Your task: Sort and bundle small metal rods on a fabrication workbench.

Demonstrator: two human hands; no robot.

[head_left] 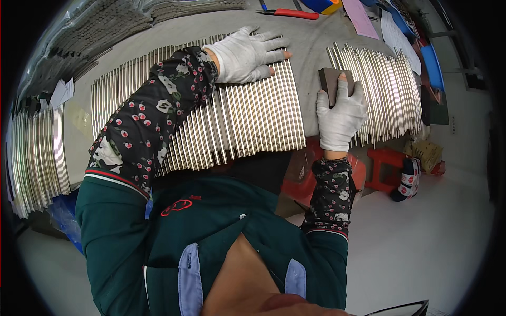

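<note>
A wide row of shiny metal rods (253, 118) lies side by side across the grey table in front of me. My left hand (245, 55), in a white glove with some bare fingertips, rests flat on the far part of this row, its fingers stretched out. To the right, my right hand (342, 121), gloved the same way, grips a grey-brown rectangular block (329, 81). The block is beside the left edge of a second, less even group of metal rods (392, 95). Whether the block touches those rods, I cannot tell.
Plastic-wrapped rods (100, 26) are stacked at the far left, with more rods (37, 152) at the near left. Red-handled pliers (298, 14) and a pink paper (360, 18) lie at the back. A blue tray (432, 66) stands far right. Below is a red stool (387, 168).
</note>
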